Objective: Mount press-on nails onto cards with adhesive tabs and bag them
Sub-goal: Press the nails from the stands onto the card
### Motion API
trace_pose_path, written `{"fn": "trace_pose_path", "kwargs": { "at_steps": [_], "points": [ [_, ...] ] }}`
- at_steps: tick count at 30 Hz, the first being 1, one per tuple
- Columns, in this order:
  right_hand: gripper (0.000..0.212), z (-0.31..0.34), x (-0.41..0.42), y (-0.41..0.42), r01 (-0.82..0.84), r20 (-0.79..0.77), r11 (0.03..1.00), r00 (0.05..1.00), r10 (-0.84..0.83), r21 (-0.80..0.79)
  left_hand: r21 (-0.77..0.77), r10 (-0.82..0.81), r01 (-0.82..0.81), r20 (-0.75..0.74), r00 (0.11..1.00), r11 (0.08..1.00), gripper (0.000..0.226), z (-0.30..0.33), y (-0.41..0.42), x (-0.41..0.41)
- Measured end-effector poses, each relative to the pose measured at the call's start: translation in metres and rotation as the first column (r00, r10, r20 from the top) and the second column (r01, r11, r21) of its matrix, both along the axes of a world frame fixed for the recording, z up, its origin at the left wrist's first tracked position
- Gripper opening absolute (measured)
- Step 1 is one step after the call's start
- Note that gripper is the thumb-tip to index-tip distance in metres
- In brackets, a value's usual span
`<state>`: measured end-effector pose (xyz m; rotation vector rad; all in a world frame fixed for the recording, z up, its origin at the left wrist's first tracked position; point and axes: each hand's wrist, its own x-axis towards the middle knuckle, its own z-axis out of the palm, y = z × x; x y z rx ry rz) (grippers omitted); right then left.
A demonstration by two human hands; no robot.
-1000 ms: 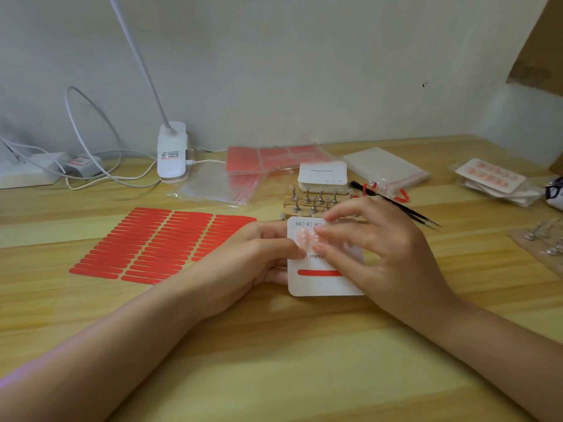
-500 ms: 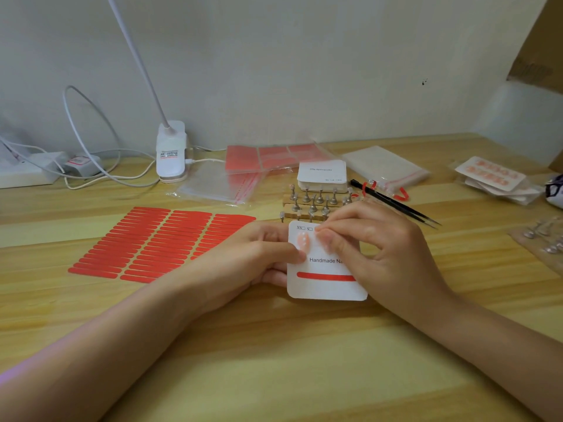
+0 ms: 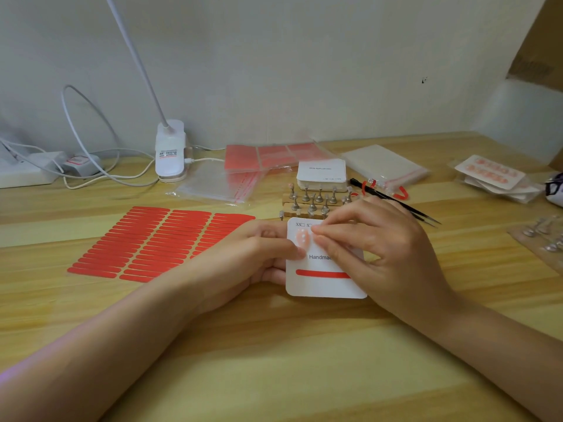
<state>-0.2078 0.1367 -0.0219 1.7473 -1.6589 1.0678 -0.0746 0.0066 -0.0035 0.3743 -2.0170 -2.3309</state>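
- A power strip (image 3: 24, 175) with white cables lies at the worktop's (image 3: 274, 360) back left edge, a white lamp base (image 3: 169, 150) just right of it.
- Red adhesive strips (image 3: 152, 242) lie in rows on the left half.
- The left hand (image 3: 253, 257) grips the card's left edge, thumb on top, fingers curled beneath.
- The white card (image 3: 323, 284) sits mid-worktop with one pink nail (image 3: 302, 239) stuck near its top left corner and a red strip (image 3: 320, 273) below the print.
- The right hand (image 3: 380, 248) presses curled fingertips onto the card's top; whether they pinch a nail cannot be told.
- Metal nail stands (image 3: 313, 199), a card stack (image 3: 322, 173) and black tweezers (image 3: 396, 202) lie behind.
- Bagged cards (image 3: 493, 175) rest near the right edge.
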Motion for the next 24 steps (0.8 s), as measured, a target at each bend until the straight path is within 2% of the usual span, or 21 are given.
{"fn": "trace_pose_path", "kwargs": {
  "at_steps": [24],
  "points": [
    [0.020,0.0036,0.0026,0.0013,-0.030,0.112,0.996,0.994,0.021,0.083,-0.003,0.013,-0.013,0.007,1.000,1.000,0.027,0.0002,0.0002,0.0001]
  ]
}}
